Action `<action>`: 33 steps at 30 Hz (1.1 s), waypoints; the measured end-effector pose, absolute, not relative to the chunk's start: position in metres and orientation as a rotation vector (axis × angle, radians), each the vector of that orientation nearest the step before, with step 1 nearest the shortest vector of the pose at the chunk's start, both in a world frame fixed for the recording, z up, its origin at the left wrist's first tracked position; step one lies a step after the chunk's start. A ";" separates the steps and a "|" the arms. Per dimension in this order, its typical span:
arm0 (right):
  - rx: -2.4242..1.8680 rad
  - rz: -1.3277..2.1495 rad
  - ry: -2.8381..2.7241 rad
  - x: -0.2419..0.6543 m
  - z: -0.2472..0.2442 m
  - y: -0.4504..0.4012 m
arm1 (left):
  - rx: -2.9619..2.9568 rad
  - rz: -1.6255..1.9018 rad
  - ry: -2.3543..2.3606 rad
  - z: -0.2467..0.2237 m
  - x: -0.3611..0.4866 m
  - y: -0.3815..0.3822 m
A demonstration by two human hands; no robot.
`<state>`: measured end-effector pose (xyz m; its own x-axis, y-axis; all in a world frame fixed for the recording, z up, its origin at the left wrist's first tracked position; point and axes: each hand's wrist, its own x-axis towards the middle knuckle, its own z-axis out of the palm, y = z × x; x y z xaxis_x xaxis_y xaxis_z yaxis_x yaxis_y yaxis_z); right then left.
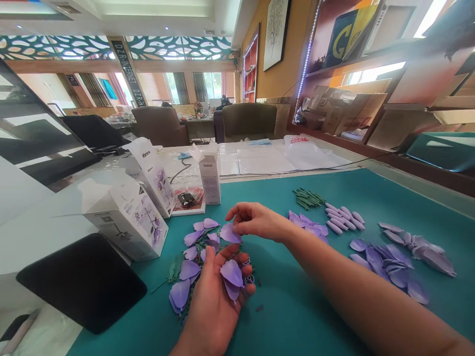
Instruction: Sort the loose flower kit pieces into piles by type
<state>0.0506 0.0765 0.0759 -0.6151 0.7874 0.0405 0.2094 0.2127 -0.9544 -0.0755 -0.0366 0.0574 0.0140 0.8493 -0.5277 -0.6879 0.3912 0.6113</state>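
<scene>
Palm up, my left hand (218,296) cups a few purple petals (232,278), its fingers curled around them. Just above it, my right hand (256,221) pinches a single purple petal (230,233) between thumb and fingers. Beneath and left of my hands lies a loose pile of purple petal pieces (189,270) mixed with green parts. Small purple ring-shaped parts (249,280) show beside my left fingertips. Right of my right hand sit more purple petals (308,225), partly behind my forearm.
On the green mat (282,316) are green stems (308,198), pale purple pods (345,218), rounded petals (386,262) and greyish-purple pieces (423,244). White boxes (128,217) and a black tablet-like panel (83,282) stand left. A small upright box (210,179) is ahead.
</scene>
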 end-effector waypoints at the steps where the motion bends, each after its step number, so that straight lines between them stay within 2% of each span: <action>1: -0.871 1.466 -1.989 0.052 0.082 0.073 | 0.208 1.208 0.982 0.057 -0.075 -0.037; 5: -0.796 1.588 -2.186 0.055 0.098 0.061 | 0.227 1.202 0.983 0.058 -0.074 -0.038; 7: -0.832 1.527 -2.232 0.054 0.098 0.060 | 0.225 1.188 0.984 0.060 -0.073 -0.039; 13: -1.033 0.959 -2.278 0.043 0.069 0.069 | 0.196 1.081 1.018 0.061 -0.069 -0.042; 20: -0.859 0.468 -2.530 0.020 0.025 0.075 | 0.321 1.033 0.959 0.058 -0.065 -0.048; 26: -0.763 0.382 -2.611 0.015 0.008 0.079 | 0.397 1.031 0.908 0.058 -0.064 -0.050; 33: -0.740 0.350 -2.671 0.015 0.012 0.078 | 0.387 1.032 0.909 0.059 -0.063 -0.049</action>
<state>0.0153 0.0785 0.0117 -0.8041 0.5339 0.2614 0.4486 0.8335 -0.3225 -0.0635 -0.0490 0.0589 0.2048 0.8628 -0.4623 -0.5669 0.4896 0.6626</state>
